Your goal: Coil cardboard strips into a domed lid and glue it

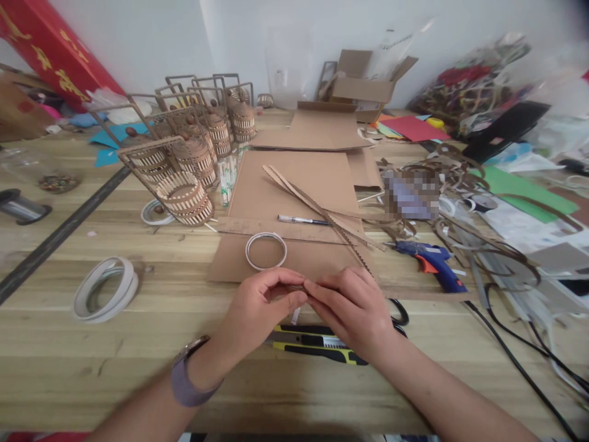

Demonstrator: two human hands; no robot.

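My left hand (260,307) and my right hand (352,307) meet near the table's front edge, fingers pinched together on the near end of a thin brown cardboard strip (317,212). The strip runs up and away over a flat cardboard sheet (294,184). Under my hands lies a yellow and black utility knife (317,353), with black scissors (398,313) just right of my right hand. A roll of white tape (265,250) sits on the cardboard just beyond my left hand. A pen (301,220) lies farther back.
A blue glue gun (430,261) lies right of the cardboard, with black cables (519,362) trailing to the right. Small cardboard lantern models (184,169) stand at the back left. More tape rolls (105,288) lie left. Loose strips and coloured paper (460,178) crowd the right.
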